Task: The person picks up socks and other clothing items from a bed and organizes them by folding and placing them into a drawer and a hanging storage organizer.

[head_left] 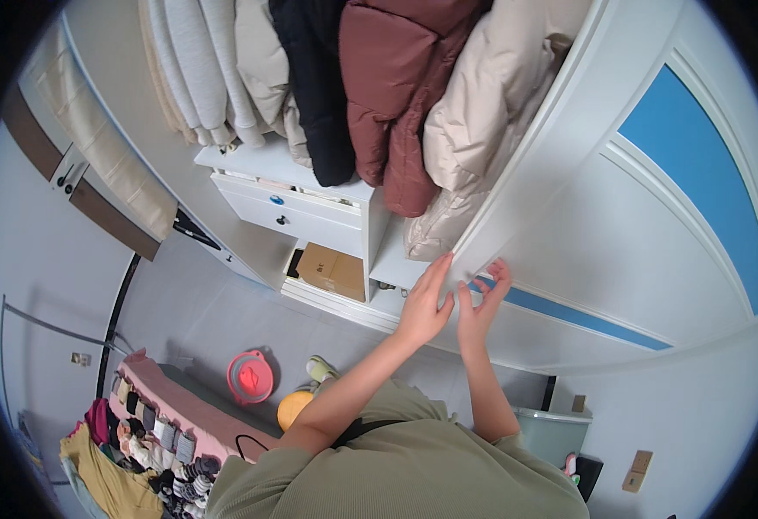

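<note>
Both my hands are at the edge of a white wardrobe door [552, 225] with blue panels. My left hand [427, 304] has its fingers stretched out along the door's edge, with the thumb apart. Just beside it, my right hand [480, 311] touches or nearly touches the door's face, its fingers bent and spread. Neither hand holds a loose object. In the open part of the wardrobe hang a beige puffer coat [483, 104], a brownish-red puffer coat [388, 78], a black garment [314, 86] and several pale garments [197, 65].
White drawers [301, 221] sit under the clothes, above a brown cardboard box [331, 270]. On the grey floor are a pink basin [250, 377] and a yellow round stool [293, 408]. A pink-covered bed [171, 394] at lower left bears many socks [184, 445] and clothes.
</note>
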{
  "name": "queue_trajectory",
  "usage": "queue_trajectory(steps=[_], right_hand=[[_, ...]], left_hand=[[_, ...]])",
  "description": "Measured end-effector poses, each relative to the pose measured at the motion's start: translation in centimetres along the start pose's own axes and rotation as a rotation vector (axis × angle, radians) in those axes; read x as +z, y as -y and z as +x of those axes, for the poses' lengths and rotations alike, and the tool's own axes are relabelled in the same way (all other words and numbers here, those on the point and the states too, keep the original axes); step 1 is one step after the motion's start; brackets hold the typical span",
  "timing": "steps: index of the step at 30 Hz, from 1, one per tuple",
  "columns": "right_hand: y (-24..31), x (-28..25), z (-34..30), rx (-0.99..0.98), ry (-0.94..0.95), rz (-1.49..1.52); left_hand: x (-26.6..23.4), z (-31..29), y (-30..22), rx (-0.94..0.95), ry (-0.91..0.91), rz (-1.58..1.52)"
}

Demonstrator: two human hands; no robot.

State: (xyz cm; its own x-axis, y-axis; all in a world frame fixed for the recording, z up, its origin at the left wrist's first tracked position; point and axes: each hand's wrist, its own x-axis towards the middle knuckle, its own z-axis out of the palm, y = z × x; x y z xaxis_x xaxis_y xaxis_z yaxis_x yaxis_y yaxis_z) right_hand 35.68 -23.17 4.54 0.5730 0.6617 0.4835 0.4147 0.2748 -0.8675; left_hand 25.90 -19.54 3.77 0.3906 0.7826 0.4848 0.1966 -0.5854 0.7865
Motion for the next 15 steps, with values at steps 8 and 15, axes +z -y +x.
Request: queue_trajectory(steps=[8, 15], right_hand=[[1.0, 4.9, -0.4, -0.042, 0.155, 0.064], [2.6, 10.3, -1.1, -0.041, 0.303, 0.133]], left_hand=[[-3.8, -0.2, 2.1, -0.065, -0.182, 0.021], [-8.4, -0.1, 4.6, -0.137, -0.297, 0.078]])
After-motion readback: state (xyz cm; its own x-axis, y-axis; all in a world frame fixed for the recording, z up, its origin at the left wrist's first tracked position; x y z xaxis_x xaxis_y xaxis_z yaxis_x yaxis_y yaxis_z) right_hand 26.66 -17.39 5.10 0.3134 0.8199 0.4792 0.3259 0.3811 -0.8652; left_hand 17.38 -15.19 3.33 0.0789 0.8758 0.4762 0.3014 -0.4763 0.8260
